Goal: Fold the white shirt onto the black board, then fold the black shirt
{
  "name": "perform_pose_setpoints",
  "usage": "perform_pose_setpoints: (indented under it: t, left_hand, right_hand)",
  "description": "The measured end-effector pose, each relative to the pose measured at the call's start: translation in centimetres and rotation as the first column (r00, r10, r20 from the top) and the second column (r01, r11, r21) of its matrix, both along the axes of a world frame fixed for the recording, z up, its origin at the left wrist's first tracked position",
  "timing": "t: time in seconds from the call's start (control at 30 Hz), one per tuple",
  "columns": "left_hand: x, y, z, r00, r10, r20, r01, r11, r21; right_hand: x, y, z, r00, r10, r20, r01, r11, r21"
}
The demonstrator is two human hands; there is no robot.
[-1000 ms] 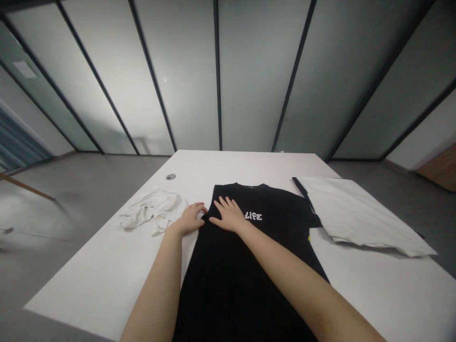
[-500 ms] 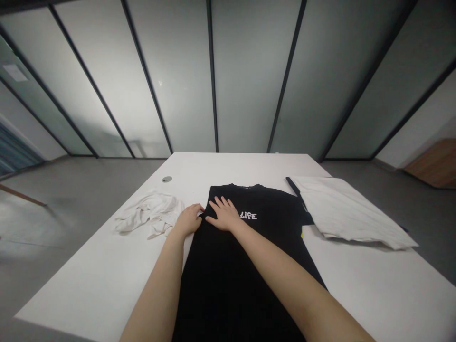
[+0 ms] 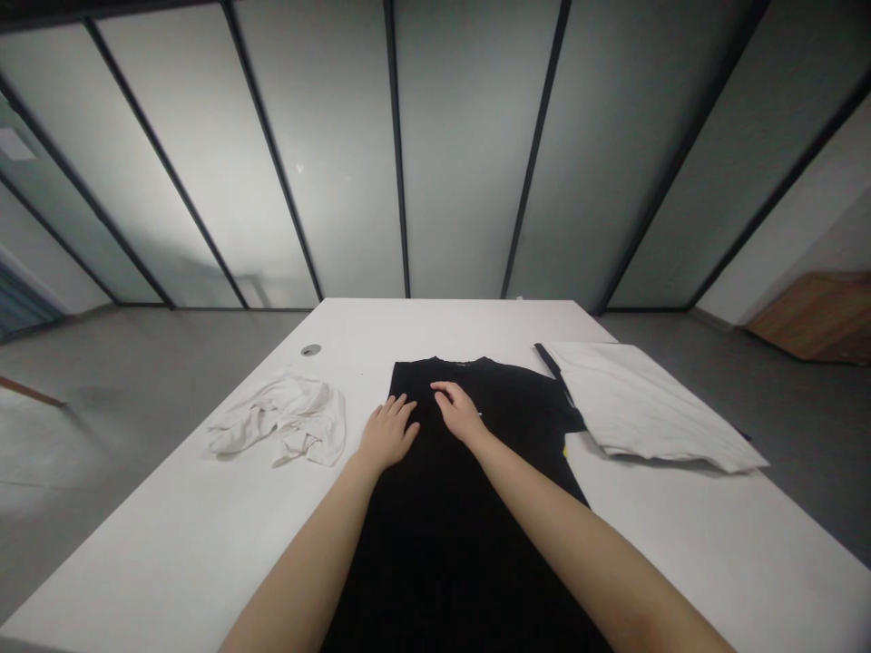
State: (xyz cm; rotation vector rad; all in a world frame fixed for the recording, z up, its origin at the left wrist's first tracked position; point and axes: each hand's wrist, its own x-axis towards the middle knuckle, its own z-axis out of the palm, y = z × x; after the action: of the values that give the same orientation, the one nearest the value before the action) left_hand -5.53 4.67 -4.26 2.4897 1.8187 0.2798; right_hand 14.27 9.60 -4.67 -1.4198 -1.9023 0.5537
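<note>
A black T-shirt lies spread out on the white table, its collar at the far end and its lower part running toward me. My left hand rests at the shirt's left edge near the sleeve, palm down with its fingers apart. Over the upper chest is my right hand, fingers loosely bent and holding nothing; whether it touches the cloth I cannot tell. It covers most of the white print on the chest. The left sleeve is partly hidden by my left hand.
On the left of the white table is a crumpled white cloth, with a round grommet beyond it. A flat-laid white garment with dark trim lies on the right, reaching the table edge. Frosted glass panels stand behind.
My left hand has let go of the sleeve edge and moved right onto the shirt. My right hand has lifted from lying flat and shifted right, its fingers now bent. The view has tilted slightly.
</note>
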Motion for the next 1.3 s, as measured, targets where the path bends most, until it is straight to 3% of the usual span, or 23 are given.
perform_pose_setpoints:
  t: [0.1,0.2,0.27,0.33,0.47,0.63,1.03,1.17,1.3]
  left_hand:
    - [-0.2,-0.2,0.2,0.998,0.01,-0.057,-0.012,1.0,-0.028]
    - [0.9,0.3,1.7,0.993,0.055,-0.105,-0.061,0.996,-0.058]
    - [2.4,1.1,2.6,0.989,0.102,-0.105,-0.105,0.994,-0.022]
    - [4.2,2.0,2.9,0.988,0.15,-0.042,-0.148,0.988,0.051]
    - [6.7,3.4,1.1,0.973,0.213,0.088,-0.218,0.975,0.046]
    - [6.3,4.2,-1.2,0.977,0.197,0.087,-0.2,0.979,0.032]
    - [1.5,6.7,-0.4,0.964,0.263,0.046,-0.264,0.964,0.023]
    - [0.9,6.5,-0.4,0.963,0.268,0.044,-0.269,0.962,0.044]
    - [0.7,5.8,-0.4,0.969,0.24,0.057,-0.242,0.969,0.044]
  right_hand:
    - [3.5,-1.8,-0.1,0.99,-0.121,0.074,0.126,0.99,-0.059]
    - [5.6,-3.8,-0.2,0.885,-0.271,0.378,0.351,0.922,-0.162]
    - [5.9,-4.8,-0.1,0.804,-0.241,0.544,0.404,0.892,-0.202]
    - [5.5,-5.3,0.0,0.781,-0.195,0.593,0.393,0.891,-0.226]
    - [4.4,-4.9,0.1,0.776,-0.206,0.596,0.4,0.892,-0.212]
    - [3.9,-3.5,0.0,0.805,-0.211,0.554,0.364,0.914,-0.181]
    - [0.1,0.4,0.3,0.883,-0.142,0.448,0.228,0.963,-0.145]
    - [1.6,0.5,0.0,0.924,-0.142,0.356,0.204,0.968,-0.144]
    - [5.5,1.0,0.0,0.917,-0.266,0.298,0.318,0.937,-0.142]
